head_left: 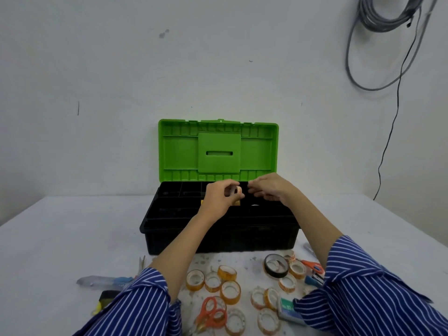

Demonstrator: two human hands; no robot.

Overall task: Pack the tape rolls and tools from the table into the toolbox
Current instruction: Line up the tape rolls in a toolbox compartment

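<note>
The black toolbox (169, 236) stands open in the middle of the table, its green lid (179, 151) upright. Over the tray, my left hand (219, 198) pinches a small clear tape roll (236, 191). My right hand (270, 187) hovers just right of it, fingers bent and apart, holding nothing I can see. Something yellow (202, 202) shows in the tray under my left hand. In front of the box lie several amber tape rolls (230, 292), a black tape roll (276, 265), orange scissors (212, 311) and a second orange-handled tool (312, 265).
A blue-handled knife (104, 281) and a black-and-yellow tool (106, 299) lie at the near left. A staple box (288, 309) sits near my right sleeve. Grey cables (388, 25) hang on the wall at the upper right.
</note>
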